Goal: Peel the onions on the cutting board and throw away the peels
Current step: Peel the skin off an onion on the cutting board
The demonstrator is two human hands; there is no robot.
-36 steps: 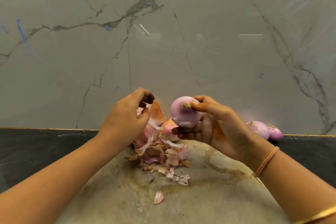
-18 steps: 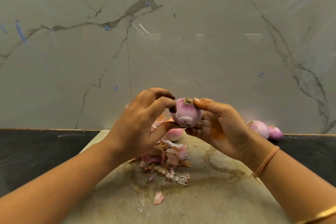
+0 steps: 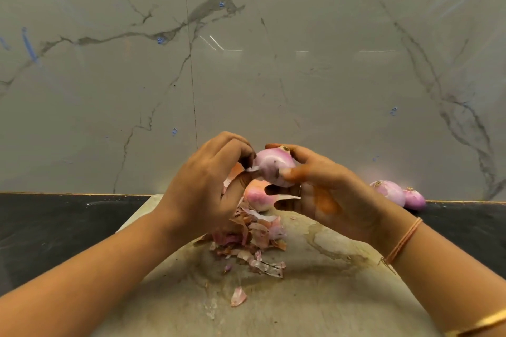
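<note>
My right hand (image 3: 320,194) grips a pink onion (image 3: 273,165) above the round cutting board (image 3: 315,295), fingers curled round it with the root end up. My left hand (image 3: 205,186) pinches a thin flap of skin (image 3: 253,169) at the onion's left side. Below the hands a second onion (image 3: 256,197) lies on the board, partly hidden. A heap of pink and brown peels (image 3: 254,235) spreads in front of it, and one loose peel (image 3: 238,296) lies nearer to me.
Two peeled onions (image 3: 390,191) (image 3: 414,198) rest on the black counter (image 3: 54,221) at the right, against the marble wall (image 3: 246,63). The board carries brown stains at its right.
My left hand came off the peel heap, rose to the onion and took hold of a flap of its skin. My right hand turned the onion slightly.
</note>
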